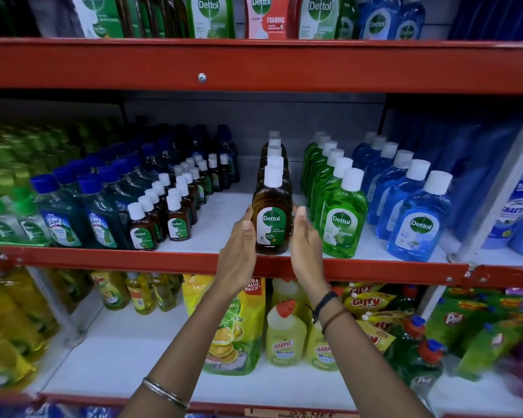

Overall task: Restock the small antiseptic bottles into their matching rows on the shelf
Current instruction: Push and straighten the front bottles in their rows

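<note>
A brown Dettol antiseptic bottle [271, 218] with a white cap stands at the front edge of the middle shelf [375, 268], heading a single row of like bottles [274, 155]. My left hand [239, 251] presses flat against its left side. My right hand [305, 245] is against its right side with the fingers reaching behind it, so the bottle is held between both hands. Two rows of smaller brown Dettol bottles [142, 229] [178, 223] stand to the left, with bare shelf between them and my left hand.
Right of the brown row stand rows of green Dettol bottles [341, 218] and blue Dettol bottles [417, 227]. Dark blue-capped bottles [100, 218] fill the left. A red shelf beam [254, 64] runs overhead. The lower shelf carries Harpic bottles [284, 336] and yellow pouches.
</note>
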